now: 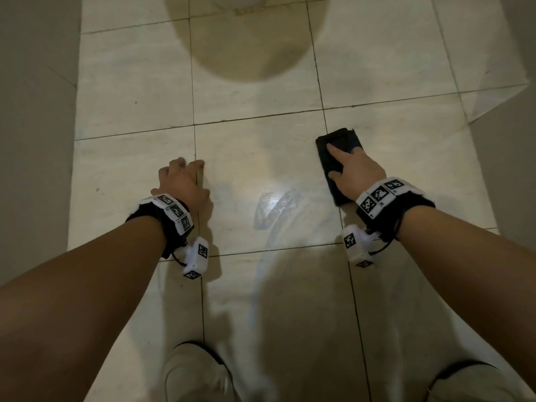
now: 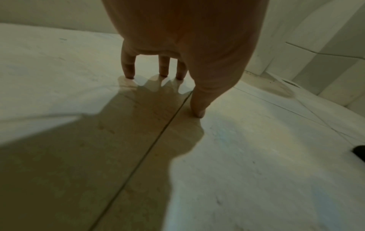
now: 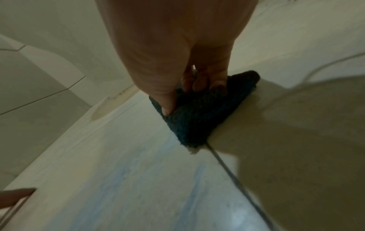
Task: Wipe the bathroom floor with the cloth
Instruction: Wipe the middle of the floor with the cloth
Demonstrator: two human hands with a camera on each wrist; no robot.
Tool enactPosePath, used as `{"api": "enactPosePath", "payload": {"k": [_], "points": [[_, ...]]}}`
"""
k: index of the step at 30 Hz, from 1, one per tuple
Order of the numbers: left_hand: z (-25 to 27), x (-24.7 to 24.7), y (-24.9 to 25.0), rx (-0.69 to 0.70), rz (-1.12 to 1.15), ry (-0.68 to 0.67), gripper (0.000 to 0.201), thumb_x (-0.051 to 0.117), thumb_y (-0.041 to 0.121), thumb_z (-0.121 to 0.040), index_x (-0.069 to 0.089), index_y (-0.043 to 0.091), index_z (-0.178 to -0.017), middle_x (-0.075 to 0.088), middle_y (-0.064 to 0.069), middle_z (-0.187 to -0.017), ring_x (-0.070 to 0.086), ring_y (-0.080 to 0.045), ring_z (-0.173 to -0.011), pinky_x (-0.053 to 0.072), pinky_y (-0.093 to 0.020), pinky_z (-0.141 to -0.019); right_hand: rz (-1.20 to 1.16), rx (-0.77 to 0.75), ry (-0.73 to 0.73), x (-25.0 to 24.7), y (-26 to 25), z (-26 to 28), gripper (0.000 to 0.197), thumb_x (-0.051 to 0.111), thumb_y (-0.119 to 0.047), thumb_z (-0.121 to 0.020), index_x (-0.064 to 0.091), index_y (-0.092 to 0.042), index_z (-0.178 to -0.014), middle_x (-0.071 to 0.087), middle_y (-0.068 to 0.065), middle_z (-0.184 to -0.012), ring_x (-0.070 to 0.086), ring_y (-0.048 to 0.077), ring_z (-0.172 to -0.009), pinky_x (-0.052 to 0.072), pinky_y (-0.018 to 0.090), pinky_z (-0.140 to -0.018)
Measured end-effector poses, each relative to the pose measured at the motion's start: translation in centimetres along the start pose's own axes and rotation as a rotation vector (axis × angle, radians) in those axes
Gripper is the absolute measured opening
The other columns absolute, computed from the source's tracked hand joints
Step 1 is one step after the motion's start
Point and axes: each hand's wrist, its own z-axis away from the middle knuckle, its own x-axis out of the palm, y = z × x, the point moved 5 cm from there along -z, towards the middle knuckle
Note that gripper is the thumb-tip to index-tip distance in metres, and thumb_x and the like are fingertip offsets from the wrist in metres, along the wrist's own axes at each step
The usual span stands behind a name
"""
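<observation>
Head view: the dark cloth [image 1: 338, 163] lies folded flat on the pale floor tiles [image 1: 255, 175], near side of the toilet base [image 1: 246, 1], off to its right. The right hand [image 1: 355, 172] presses on the cloth, forefinger straight along the top, other fingers over its far edge. The left hand [image 1: 185, 184] is propped on bare tile on spread fingertips, well apart from the cloth, holding nothing. A wet, shiny streak [image 1: 275, 210] lies between the hands.

Left wrist view: fingertips [image 2: 129, 73] and thumb stand straight on the tile, spread; a sliver of cloth [image 2: 360, 152] shows at the right edge.

Right wrist view: the thumb [image 3: 168, 101] bears down on the cloth [image 3: 197, 118] (fuzzy, dark blue-black), fingers bent onto its far part. A grout line [image 3: 227, 168] runs out from under its near corner.
</observation>
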Motion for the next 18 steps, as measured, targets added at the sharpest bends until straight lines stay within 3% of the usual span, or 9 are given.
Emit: {"api": "enactPosePath", "payload": {"k": [7, 12, 16, 18], "points": [[-0.1, 0.1, 0.0, -0.014, 0.011, 0.027, 0.068, 0.070, 0.033, -0.085, 0.036, 0.044, -0.144, 0.025, 0.001, -0.152, 0.021, -0.027, -0.139, 0.035, -0.056, -0.099, 0.049, -0.116, -0.033, 2.3, -6.6, 1.7, 0.063, 0.047, -0.039, -0.101, 0.016, -0.038, -0.156, 0.041, 0.014, -0.134, 0.056, 0.034, -0.105, 0.047, 0.037, -0.083], [-0.1, 0.3, -0.2, -0.004, 0.001, 0.010, 0.068, 0.067, 0.036, -0.087, 0.033, 0.045, -0.145, 0.023, 0.002, -0.153, 0.019, -0.025, -0.140, 0.034, -0.055, -0.099, 0.091, -0.181, -0.095, 5.5, -13.6, 3.1, 0.067, 0.043, -0.042, -0.101, 0.007, -0.033, -0.157, 0.036, 0.016, -0.135, 0.057, 0.035, -0.100, 0.046, 0.037, -0.074], [-0.1, 0.2, -0.2, 0.015, -0.015, 0.010, 0.068, 0.066, 0.037, -0.088, 0.032, 0.044, -0.146, 0.022, 0.000, -0.154, 0.020, -0.027, -0.140, 0.036, -0.056, -0.099, 0.060, -0.246, -0.217, 6.9, -17.5, 3.8, 0.085, 0.056, -0.038, -0.094, 0.001, -0.028, -0.158, 0.029, 0.017, -0.141, 0.055, 0.036, -0.106, 0.048, 0.038, -0.078], [0.0, 0.1, -0.1, 0.018, -0.021, 0.021, 0.068, 0.067, 0.036, -0.087, 0.032, 0.043, -0.146, 0.023, 0.000, -0.153, 0.021, -0.028, -0.139, 0.037, -0.057, -0.098, 0.046, -0.288, -0.264, 7.5, -18.6, 4.3, 0.091, 0.062, -0.032, -0.091, 0.001, -0.028, -0.158, 0.029, 0.016, -0.138, 0.054, 0.032, -0.098, 0.048, 0.036, -0.076]]}}
